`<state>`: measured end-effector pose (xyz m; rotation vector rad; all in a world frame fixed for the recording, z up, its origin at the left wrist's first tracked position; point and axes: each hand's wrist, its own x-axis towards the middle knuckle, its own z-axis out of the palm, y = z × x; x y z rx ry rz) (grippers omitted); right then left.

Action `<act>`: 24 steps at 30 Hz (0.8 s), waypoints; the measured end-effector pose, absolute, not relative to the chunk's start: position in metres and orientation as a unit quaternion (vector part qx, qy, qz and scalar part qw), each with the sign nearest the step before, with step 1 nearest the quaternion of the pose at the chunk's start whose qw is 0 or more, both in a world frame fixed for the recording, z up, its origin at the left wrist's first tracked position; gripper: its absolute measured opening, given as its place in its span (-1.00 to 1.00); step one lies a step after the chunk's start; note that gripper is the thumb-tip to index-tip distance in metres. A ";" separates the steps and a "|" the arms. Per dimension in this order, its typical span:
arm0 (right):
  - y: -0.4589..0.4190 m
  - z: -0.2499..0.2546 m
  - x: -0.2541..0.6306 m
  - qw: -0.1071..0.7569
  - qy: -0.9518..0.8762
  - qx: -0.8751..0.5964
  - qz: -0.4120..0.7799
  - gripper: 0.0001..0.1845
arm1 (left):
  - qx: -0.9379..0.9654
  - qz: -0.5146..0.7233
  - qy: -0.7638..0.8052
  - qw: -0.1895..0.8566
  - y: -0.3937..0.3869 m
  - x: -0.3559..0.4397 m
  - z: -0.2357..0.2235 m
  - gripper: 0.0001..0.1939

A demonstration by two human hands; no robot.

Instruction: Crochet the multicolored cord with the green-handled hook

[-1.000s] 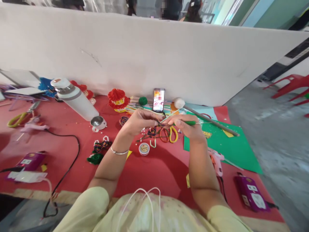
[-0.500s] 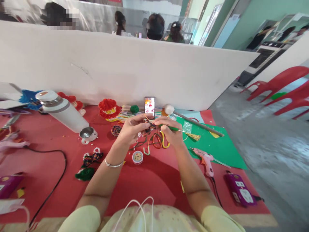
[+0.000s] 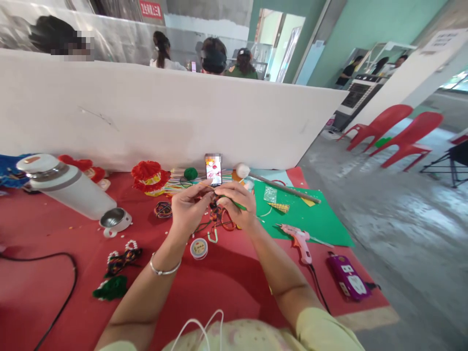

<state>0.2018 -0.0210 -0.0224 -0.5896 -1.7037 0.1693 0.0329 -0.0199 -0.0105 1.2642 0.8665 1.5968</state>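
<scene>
Two things sit at your fingertips in the head view: a slim green-handled tool (image 3: 239, 206) and a dark, multicoloured yarn piece (image 3: 215, 203). The tool's long axis slants across the view, its inner end pointing up and left toward the yarn, its outer end down and right, away from your left hand (image 3: 190, 207). Your right hand (image 3: 239, 197) pinches the green handle, which runs beneath the fingers and shows between them and the thumb. Your left hand has thumb and forefinger closed on the yarn piece, though the exact grip is too small to make out. The yarn lies between your two hands, part of it hanging below the fingertips, above the red counter (image 3: 219, 282). Just beyond your fingers stands a lit phone (image 3: 214, 170); nearer you is a round tub (image 3: 199, 248).
</scene>
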 end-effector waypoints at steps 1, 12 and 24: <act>-0.022 -0.025 0.201 0.610 -0.746 -0.265 0.039 -0.73 | 0.488 0.664 0.348 0.447 -0.021 0.038 -0.012 -0.68; -0.015 -0.036 0.204 0.622 -0.743 -0.241 0.048 -0.63 | 0.319 0.593 0.303 0.674 -0.021 0.035 0.005 -0.60; -0.014 -0.019 0.218 0.627 -0.747 -0.173 0.134 -0.65 | 0.313 0.526 0.282 0.739 -0.021 0.025 0.010 -0.60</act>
